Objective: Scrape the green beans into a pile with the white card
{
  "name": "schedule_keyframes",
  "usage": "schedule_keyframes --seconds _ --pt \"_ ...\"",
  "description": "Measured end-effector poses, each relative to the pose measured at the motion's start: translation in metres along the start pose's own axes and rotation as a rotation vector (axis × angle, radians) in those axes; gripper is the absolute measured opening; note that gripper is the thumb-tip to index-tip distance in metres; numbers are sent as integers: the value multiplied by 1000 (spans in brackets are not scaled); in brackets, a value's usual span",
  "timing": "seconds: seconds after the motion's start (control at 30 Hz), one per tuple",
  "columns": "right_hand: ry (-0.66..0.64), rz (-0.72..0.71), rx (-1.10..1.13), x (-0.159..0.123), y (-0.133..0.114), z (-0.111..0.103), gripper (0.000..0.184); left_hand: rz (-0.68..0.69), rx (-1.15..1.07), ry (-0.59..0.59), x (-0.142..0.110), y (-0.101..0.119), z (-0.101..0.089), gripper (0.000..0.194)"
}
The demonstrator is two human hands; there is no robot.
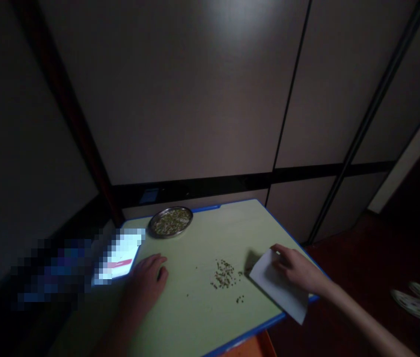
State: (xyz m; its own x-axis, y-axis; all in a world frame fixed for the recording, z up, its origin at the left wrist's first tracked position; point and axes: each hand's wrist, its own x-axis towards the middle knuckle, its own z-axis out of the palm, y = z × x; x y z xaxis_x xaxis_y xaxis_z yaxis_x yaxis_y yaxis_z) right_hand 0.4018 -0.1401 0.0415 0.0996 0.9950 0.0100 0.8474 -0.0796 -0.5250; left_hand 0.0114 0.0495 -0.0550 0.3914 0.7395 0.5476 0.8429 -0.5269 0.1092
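My right hand (295, 267) grips a white sheet of paper or thin card (279, 290), which is tilted at the table's right side and reaches past the blue edge. To its left lies a loose pile of small brownish beans or seeds (225, 275), with a few strays around it. My left hand (150, 277) rests on the table left of the pile, fingers loosely bent and thumb apart, with nothing seen in it. Behind it stands a round metal plate (151, 232) with a layer of greenish and pale grains (171, 221).
The pale green table (232, 223) has a blue rim and stands against dark cabinet panels (195, 99). A lit screen (121, 255), partly pixelated, is beside my left hand. Something orange (249, 347) shows under the front edge. Light-coloured shoes (418, 302) are on the floor at right.
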Motion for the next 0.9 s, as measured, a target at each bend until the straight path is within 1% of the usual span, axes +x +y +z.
schedule_keyframes --seconds 0.1,0.2,0.27,0.33,0.4,0.5,0.6,0.7,0.9 --pt "-10 -9 -97 0 -1 -2 38 -7 -8 -4 0 2 -1 29" --pt "-62 -44 -149 1 -9 5 39 -18 -10 -4 1 5 -3 28" --pt "-78 -60 -191 4 -20 11 39 -21 -10 -9 0 6 -4 28" --pt "-97 -85 -260 9 -35 16 36 -23 -8 -16 0 8 -6 28" --pt "-121 -137 -341 16 -51 18 30 -25 -5 -14 -1 9 -7 28" --pt "-142 -237 -425 24 -72 19 26 -29 -1 -5 -1 9 -7 27" --pt "-151 -322 -453 30 -87 21 24 -29 -2 -14 -1 7 -5 27" --pt "-173 -391 -460 32 -96 22 23 -24 -3 -9 -2 6 -4 27" --pt "-209 -456 -435 31 -104 21 24 -28 -8 -2 -2 8 -7 26"
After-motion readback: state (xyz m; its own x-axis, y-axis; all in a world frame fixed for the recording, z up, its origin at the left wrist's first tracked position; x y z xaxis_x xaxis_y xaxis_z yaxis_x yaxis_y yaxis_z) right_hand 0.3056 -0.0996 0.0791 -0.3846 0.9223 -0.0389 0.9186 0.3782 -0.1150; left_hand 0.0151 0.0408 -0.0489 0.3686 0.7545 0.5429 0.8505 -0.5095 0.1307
